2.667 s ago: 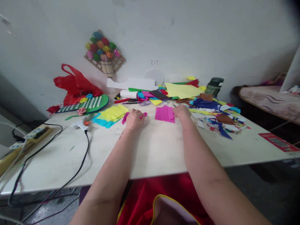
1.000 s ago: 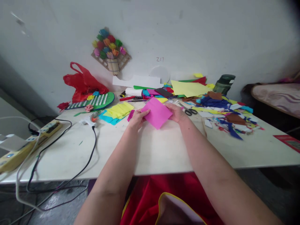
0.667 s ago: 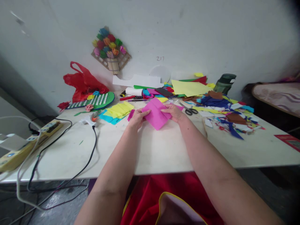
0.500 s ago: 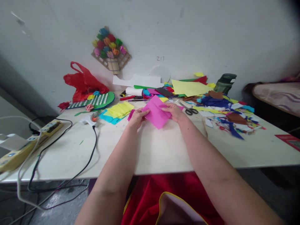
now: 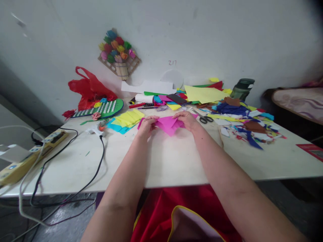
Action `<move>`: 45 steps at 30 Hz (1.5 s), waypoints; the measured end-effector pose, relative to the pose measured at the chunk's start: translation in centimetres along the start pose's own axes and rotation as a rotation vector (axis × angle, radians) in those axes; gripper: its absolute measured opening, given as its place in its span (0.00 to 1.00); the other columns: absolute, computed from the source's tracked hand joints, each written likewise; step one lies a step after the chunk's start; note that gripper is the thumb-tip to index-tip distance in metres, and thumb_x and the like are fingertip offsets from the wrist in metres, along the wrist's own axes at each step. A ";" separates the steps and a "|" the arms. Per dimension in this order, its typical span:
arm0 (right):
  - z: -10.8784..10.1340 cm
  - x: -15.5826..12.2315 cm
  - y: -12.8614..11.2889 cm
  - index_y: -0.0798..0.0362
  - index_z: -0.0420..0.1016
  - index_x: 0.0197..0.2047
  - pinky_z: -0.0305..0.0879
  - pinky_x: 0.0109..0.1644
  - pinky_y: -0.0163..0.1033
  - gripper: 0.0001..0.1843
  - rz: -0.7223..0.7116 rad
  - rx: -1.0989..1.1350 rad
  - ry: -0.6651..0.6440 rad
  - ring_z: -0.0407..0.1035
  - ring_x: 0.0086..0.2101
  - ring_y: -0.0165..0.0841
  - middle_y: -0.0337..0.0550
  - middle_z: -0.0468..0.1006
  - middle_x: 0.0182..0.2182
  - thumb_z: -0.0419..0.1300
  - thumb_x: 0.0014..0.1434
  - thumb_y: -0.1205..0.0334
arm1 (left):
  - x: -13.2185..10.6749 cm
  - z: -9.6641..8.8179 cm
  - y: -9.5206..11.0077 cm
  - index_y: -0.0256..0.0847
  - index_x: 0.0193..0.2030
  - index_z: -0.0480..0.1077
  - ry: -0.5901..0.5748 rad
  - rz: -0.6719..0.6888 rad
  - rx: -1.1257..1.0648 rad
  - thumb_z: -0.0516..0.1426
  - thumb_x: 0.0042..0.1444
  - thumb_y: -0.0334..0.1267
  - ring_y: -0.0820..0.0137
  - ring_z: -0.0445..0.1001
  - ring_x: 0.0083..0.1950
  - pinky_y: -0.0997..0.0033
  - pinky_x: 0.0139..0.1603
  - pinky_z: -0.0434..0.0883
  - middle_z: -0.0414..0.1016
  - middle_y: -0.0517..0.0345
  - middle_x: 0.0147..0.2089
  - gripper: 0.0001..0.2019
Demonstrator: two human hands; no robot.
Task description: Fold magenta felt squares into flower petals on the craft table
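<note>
Between my two hands is a sheet of bright pink paper [image 5: 169, 125], its upper part bent over and a corner pointing down toward me. My left hand [image 5: 148, 125] pinches its left side, while my right hand [image 5: 185, 121] pinches the right side. More pink paper shows beyond both hands, partly hidden by the fingers. Left of my left hand lie yellow paper sheets [image 5: 130, 117] on top of blue paper [image 5: 118, 127]. Black-handled scissors [image 5: 206, 119] rest just right of my right hand.
Paper scraps [image 5: 248, 122] in many colours heap up on the right, with a green bottle [image 5: 242, 89] behind. A power strip [image 5: 32, 156] with trailing cables [image 5: 101, 158] occupies the left. Along the wall are a red plastic bag [image 5: 89, 89] and a yellow sheet [image 5: 205, 94].
The pink sheet stood spread as a diamond; its top corner has come down and the sheet now looks folded over. Both hands keep hold of it in nearly the same place.
</note>
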State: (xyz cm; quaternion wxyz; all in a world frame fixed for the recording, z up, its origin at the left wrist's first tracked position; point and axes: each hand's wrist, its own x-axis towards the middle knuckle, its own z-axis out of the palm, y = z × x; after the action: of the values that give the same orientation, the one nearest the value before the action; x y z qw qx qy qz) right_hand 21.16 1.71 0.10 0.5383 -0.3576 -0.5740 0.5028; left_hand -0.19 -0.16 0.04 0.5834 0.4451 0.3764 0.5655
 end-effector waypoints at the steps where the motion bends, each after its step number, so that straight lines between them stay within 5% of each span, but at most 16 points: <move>1: 0.0 0.0 0.1 0.54 0.77 0.22 0.61 0.31 0.35 0.08 -0.002 -0.009 -0.007 0.65 0.26 0.28 0.38 0.75 0.23 0.58 0.36 0.69 | 0.0 0.0 0.0 0.35 0.30 0.72 0.001 0.000 -0.003 0.58 0.37 0.30 0.78 0.66 0.20 0.79 0.17 0.64 0.71 0.59 0.24 0.09; 10: 0.0 -0.2 -0.1 0.54 0.77 0.25 0.63 0.40 0.38 0.07 0.001 0.002 -0.110 0.69 0.32 0.30 0.41 0.79 0.32 0.60 0.39 0.70 | -0.2 0.0 0.1 0.35 0.31 0.72 -0.033 -0.009 0.002 0.59 0.37 0.29 0.77 0.69 0.23 0.78 0.20 0.67 0.72 0.59 0.27 0.10; 15: 0.0 -0.2 -0.3 0.55 0.77 0.34 0.64 0.34 0.35 0.14 0.127 0.019 -0.035 0.69 0.27 0.28 0.39 0.77 0.27 0.65 0.38 0.66 | -0.1 -0.1 0.0 0.35 0.32 0.70 -0.067 -0.049 0.002 0.62 0.39 0.31 0.77 0.69 0.21 0.79 0.21 0.68 0.70 0.62 0.23 0.10; 25: -0.6 0.2 0.9 0.57 0.75 0.27 0.67 0.35 0.36 0.10 0.278 -0.079 -0.045 0.71 0.28 0.31 0.42 0.77 0.23 0.68 0.39 0.64 | -0.7 -0.5 1.1 0.36 0.28 0.66 -0.142 -0.260 0.092 0.62 0.40 0.30 0.71 0.74 0.26 0.71 0.29 0.73 0.73 0.57 0.25 0.08; 33: 0.1 -0.4 0.0 0.57 0.75 0.25 0.67 0.35 0.35 0.08 0.401 -0.091 -0.153 0.71 0.26 0.30 0.42 0.78 0.23 0.69 0.38 0.66 | -0.6 -1.0 0.6 0.34 0.27 0.70 -0.154 -0.165 0.157 0.67 0.36 0.41 0.76 0.68 0.23 0.77 0.24 0.64 0.71 0.58 0.23 0.15; 45: 0.8 -0.9 -0.6 0.56 0.76 0.27 0.66 0.29 0.32 0.09 0.409 -0.122 -0.174 0.69 0.23 0.28 0.39 0.77 0.21 0.69 0.39 0.65 | -0.6 -1.0 0.4 0.35 0.26 0.68 -0.270 -0.191 0.239 0.67 0.36 0.41 0.79 0.64 0.19 0.78 0.20 0.58 0.66 0.62 0.20 0.15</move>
State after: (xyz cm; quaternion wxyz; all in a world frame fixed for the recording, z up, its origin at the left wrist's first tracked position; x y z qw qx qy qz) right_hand 20.56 0.54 0.54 0.3508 -0.4536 -0.5632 0.5950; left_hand -1.30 -0.69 0.03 0.6226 0.5451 0.3998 0.3942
